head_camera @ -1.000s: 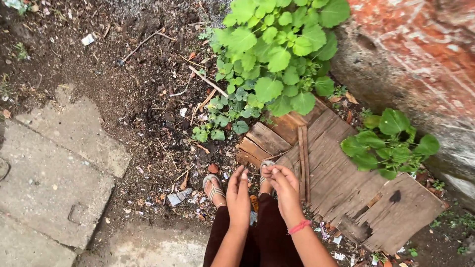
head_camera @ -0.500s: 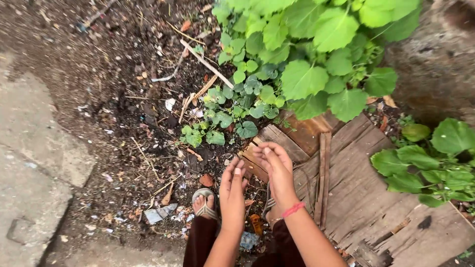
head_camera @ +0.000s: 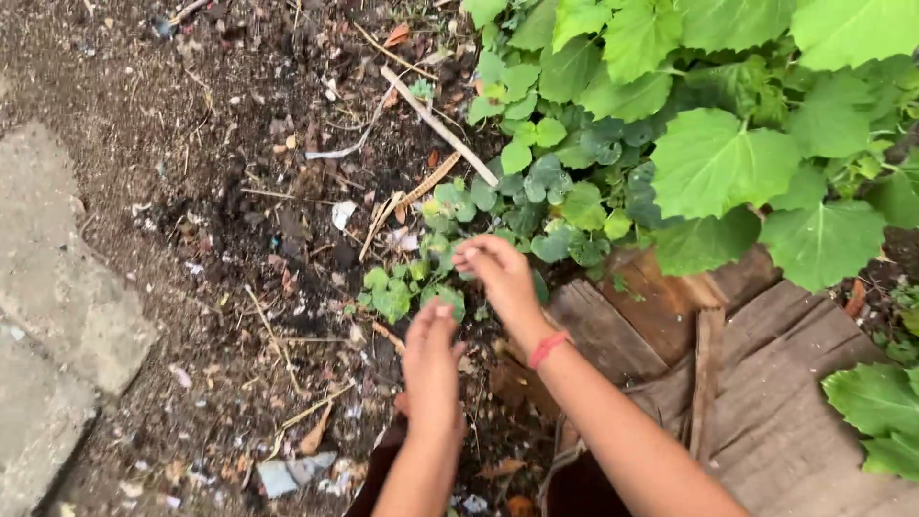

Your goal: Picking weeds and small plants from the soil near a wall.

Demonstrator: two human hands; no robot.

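Both hands empty: right hand (head_camera: pixel 498 273) fingers loosely curled by small-leaved weeds (head_camera: pixel 407 287); left hand (head_camera: pixel 431 359) open, pointing toward them.

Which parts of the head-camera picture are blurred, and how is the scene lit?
Head view: both hands, left hand and right hand, smear with motion blur; the large green leaves and wooden boards look slightly soft; the light is flat and even, with no hard shadows or glare.

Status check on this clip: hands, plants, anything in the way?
Left hand open, empty. Right hand fingers curled at small round-leaved plants, grip unclear. Thin stick lies beside them.
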